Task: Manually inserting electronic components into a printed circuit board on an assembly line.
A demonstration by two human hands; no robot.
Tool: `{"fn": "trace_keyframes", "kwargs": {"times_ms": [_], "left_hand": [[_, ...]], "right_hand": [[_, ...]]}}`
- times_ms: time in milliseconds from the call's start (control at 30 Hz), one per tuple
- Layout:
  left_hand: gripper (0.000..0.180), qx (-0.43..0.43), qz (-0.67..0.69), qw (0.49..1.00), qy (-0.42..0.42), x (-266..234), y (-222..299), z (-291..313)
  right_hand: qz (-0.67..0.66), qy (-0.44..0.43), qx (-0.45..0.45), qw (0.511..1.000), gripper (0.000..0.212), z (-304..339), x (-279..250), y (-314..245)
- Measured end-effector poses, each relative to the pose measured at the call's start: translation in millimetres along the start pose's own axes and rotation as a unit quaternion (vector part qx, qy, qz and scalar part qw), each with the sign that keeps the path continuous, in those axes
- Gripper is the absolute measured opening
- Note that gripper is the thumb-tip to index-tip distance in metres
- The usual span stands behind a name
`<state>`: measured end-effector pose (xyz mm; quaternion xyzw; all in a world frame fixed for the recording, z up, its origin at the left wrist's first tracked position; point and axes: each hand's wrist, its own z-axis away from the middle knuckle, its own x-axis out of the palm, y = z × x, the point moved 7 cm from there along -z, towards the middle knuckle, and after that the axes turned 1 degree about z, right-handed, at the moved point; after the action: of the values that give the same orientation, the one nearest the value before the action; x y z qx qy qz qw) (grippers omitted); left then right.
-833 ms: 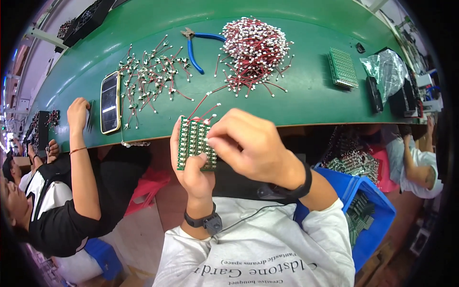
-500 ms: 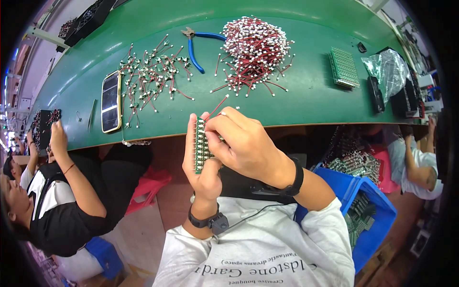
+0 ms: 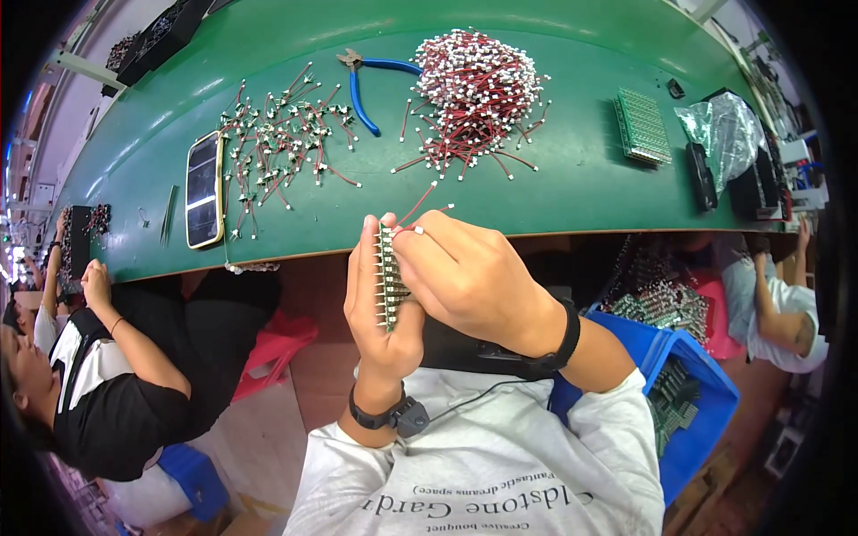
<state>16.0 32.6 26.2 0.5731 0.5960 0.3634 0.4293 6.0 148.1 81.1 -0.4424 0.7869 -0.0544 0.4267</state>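
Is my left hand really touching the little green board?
Touching. The head view shows the left hand clasping the green board from both sides.

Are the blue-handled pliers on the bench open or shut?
Open: the pliers lie with their two blue handles spread wide apart, one pointing toward the pile of red wires.

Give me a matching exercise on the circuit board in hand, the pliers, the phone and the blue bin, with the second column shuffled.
Things
1. circuit board
2. pliers
3. phone
4. bin

Places and states
A. pale-edged, left of the scattered wires
B. open-topped, with green boards inside
C. gripped in the left hand
D. on the bench, handles spread apart

Pairs: 1-C, 2-D, 3-A, 4-B
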Motion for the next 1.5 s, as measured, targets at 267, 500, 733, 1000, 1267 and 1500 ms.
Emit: {"fn": "trace_keyframes", "kwargs": {"times_ms": [267, 500, 733, 1000, 1267, 1500], "left_hand": [[0.078, 0.010, -0.110, 0.993, -0.042, -2.4, 1.0, 16.1], [0.077, -0.004, -0.104, 0.994, -0.042, -5.6, -1.2, 15.8], [0.081, -0.134, 0.157, 0.970, 0.129, -40.1, -25.0, 18.3], [0.083, -0.174, 0.268, 0.935, 0.152, -47.6, -26.5, 10.7], [0.081, -0.169, 0.342, 0.910, 0.164, -49.9, -32.0, -2.2], [0.079, -0.183, 0.303, 0.922, 0.155, -38.9, -29.9, -4.8]], "right_hand": [[0.008, 0.016, 0.046, 0.999, 0.016, 15.6, 7.5, 1.0], [-0.013, 0.025, 0.028, 0.999, 0.016, 14.2, 13.4, 2.0], [-0.010, 0.034, 0.067, 0.997, 0.014, -21.4, 12.4, 63.5], [0.166, -0.037, 0.003, 0.985, 0.012, -37.7, 50.0, 78.7], [-0.109, 0.105, 0.028, 0.988, 0.005, -60.8, 23.9, 63.1], [-0.162, 0.078, 0.012, 0.984, 0.008, -35.9, 16.0, 5.7]]}}
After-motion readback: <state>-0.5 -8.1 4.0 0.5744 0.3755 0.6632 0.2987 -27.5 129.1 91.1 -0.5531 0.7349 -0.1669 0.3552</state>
